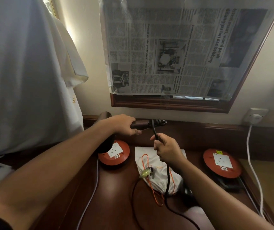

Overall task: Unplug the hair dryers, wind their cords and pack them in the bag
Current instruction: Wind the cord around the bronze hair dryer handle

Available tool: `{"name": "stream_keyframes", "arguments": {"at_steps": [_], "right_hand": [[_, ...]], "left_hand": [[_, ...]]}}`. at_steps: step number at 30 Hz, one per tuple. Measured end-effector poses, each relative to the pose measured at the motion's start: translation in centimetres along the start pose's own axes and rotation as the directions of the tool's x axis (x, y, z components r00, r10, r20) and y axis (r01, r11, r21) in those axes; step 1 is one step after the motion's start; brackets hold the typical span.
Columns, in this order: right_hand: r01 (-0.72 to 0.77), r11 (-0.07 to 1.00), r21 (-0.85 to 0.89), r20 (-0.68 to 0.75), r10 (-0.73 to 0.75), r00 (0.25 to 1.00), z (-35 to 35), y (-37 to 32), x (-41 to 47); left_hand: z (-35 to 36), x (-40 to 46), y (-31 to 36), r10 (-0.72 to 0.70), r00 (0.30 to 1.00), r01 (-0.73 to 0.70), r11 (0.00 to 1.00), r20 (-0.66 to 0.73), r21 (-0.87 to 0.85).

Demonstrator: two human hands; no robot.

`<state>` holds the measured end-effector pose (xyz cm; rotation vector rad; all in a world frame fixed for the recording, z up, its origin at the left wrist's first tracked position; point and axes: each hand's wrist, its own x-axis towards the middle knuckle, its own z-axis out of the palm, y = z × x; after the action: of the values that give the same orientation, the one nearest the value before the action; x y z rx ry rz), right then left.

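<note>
Dryer (105,130) body partly hidden by left forearm; cord (167,183) cut off at bottom edge; bag (149,156) partly covered by right hand (167,149); reel labels (116,156) too small to be read.

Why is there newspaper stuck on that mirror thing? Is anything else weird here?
Yes, the newspaper is odd: it covers nearly the whole wooden frame on the wall, under clear plastic, and its print runs sideways. Below, the left hand holds the hair dryer while the right hand grips its black cord, already looped round the handle's end.
</note>
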<state>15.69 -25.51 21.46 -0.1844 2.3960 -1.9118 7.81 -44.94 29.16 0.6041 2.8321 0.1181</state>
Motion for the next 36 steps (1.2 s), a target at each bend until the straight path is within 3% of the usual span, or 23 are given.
{"name": "stream_keyframes", "arguments": {"at_steps": [3, 9, 13, 16, 19, 22, 25, 29, 36], "right_hand": [[-0.116, 0.971, 0.21, 0.064, 0.105, 0.992, -0.5, 0.3, -0.2], [-0.374, 0.835, 0.404, 0.266, 0.284, 0.921, -1.8, 2.0, 0.0], [-0.427, 0.753, 0.501, 0.386, 0.248, 0.889, -2.6, 2.4, 0.6], [-0.407, 0.776, 0.483, 0.4, 0.218, 0.89, -3.2, 2.0, 1.4], [-0.362, 0.873, 0.327, 0.359, 0.239, 0.902, -3.7, 1.0, 2.4], [-0.316, 0.948, 0.046, 0.23, 0.298, 0.926, -4.1, 0.0, 3.7], [-0.182, 0.956, -0.228, 0.112, 0.212, 0.971, -5.0, -1.1, 4.5], [0.076, 0.767, -0.637, 0.151, 0.027, 0.988, -6.5, -3.4, 6.0], [0.15, 0.576, -0.804, 0.107, -0.109, 0.988, -6.8, -6.6, 7.3]], "left_hand": [[-0.2, -0.4, -0.3, 0.016, 1.0, -0.016, 1.0, -0.023, 0.002], [-0.8, -0.7, 0.0, 0.066, 0.996, -0.067, 0.997, -0.059, -0.029], [-0.9, -1.0, 0.4, 0.094, 0.993, -0.095, 0.995, -0.068, -0.016], [-1.1, -1.2, 0.8, 0.125, 0.99, -0.125, 0.992, -0.072, -0.006], [-1.2, -1.4, 1.1, 0.169, 0.983, -0.168, 0.986, -0.077, 0.01], [-1.7, -1.7, 1.1, 0.202, 0.976, -0.204, 0.979, -0.084, -0.022], [-1.8, -2.1, 1.2, 0.213, 0.974, -0.213, 0.977, -0.07, 0.017], [-1.6, -2.4, 1.2, 0.211, 0.978, -0.21, 0.977, -0.002, 0.044], [-0.4, -2.2, 1.0, 0.206, 0.978, -0.208, 0.972, 0.033, 0.105]]}}
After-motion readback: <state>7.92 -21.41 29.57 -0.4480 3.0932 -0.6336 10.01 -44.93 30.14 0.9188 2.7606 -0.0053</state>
